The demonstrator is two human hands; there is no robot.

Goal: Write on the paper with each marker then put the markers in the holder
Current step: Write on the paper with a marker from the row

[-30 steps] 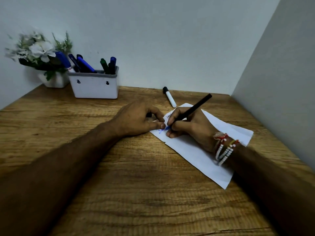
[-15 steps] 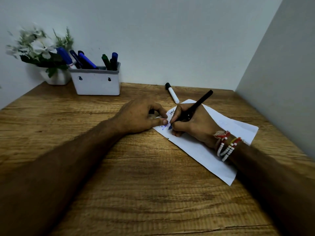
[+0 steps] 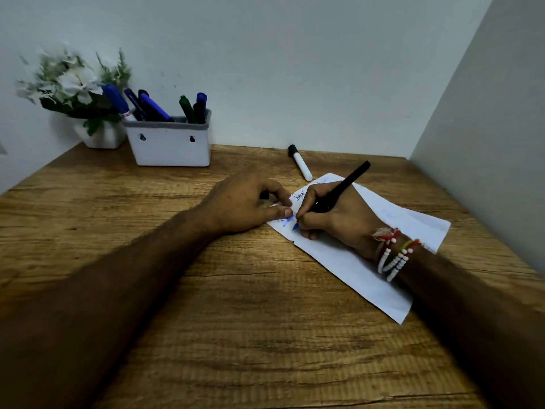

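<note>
Blue scribble (image 3: 286, 222) has grown: right grip (image 3: 333, 219), clamped on the pen (image 3: 348, 181), keeps writing; left grip (image 3: 244, 203), clutching a cap (image 3: 264, 195), pins paper (image 3: 354, 267).

Wooden desk (image 3: 177, 320) (corner, pale walls (image 3: 295, 54))

The holder (image 3: 171, 146) stands far left, a flower pot (image 3: 100, 137) just left of it. The paper (image 3: 368, 261) lies right — a marker (image 3: 300, 163) behind it.
</note>
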